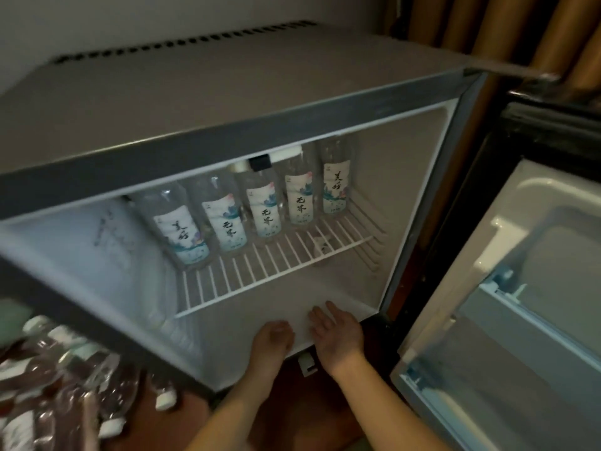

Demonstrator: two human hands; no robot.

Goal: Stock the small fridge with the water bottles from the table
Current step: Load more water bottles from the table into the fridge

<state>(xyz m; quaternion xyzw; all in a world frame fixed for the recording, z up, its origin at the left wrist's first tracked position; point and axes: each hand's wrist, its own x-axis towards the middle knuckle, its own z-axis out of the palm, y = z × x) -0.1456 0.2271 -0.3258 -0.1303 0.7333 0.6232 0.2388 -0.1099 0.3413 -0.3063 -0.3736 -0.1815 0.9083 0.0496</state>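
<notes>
Five clear plastic water bottles [263, 209] with white labels stand on the thin wire shelf [260, 278] inside the small fridge [195, 92]. The left hand [274, 336] and right hand [338, 333] hover empty, fingers loose.

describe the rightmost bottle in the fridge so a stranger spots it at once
Inside the open small fridge, five labelled water bottles stand in a row at the back of the white wire shelf. The rightmost bottle ends that row on the side of the open door. It alone has a neighbour on its left only.
</notes>
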